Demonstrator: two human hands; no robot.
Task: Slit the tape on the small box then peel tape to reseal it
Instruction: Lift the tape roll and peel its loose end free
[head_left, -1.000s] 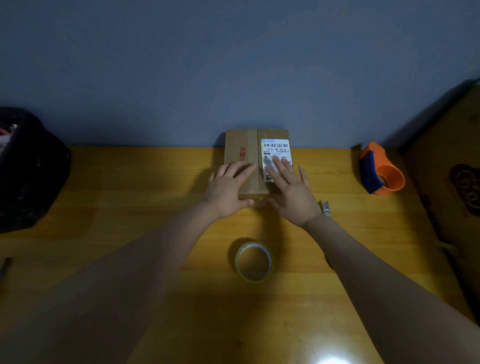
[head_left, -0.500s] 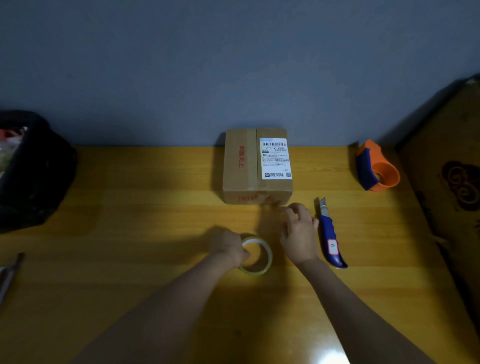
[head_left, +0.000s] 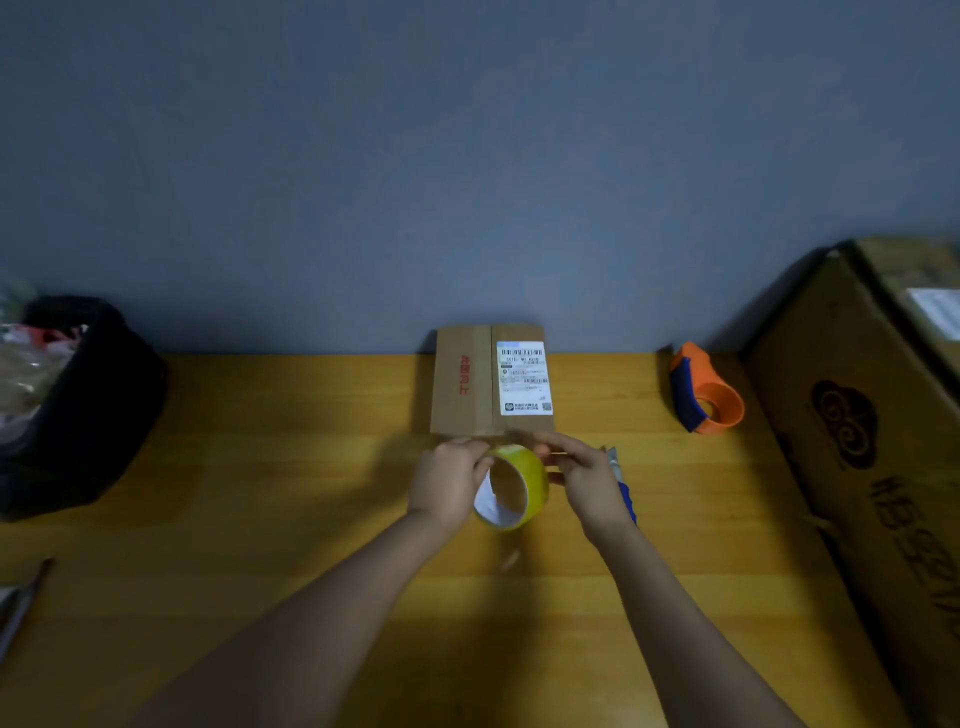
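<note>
A small cardboard box (head_left: 470, 384) with a white shipping label and red print stands at the back of the wooden table, against the wall. Just in front of it, a yellowish tape roll (head_left: 524, 478) is held tilted up off the table. My left hand (head_left: 448, 483) grips its left rim. My right hand (head_left: 587, 480) pinches at the roll's upper right edge. A blue utility knife (head_left: 621, 486) lies on the table under my right hand, mostly hidden.
An orange and blue tape dispenser (head_left: 706, 389) sits at the back right. A big cardboard carton (head_left: 872, 441) fills the right side. A black bag (head_left: 67, 405) with clutter stands at the left. A metal tool (head_left: 21, 603) pokes in at the left edge.
Both hands left the box top. The left hand took the tape roll off the table and raised it on edge; the right hand joined it at the roll.
</note>
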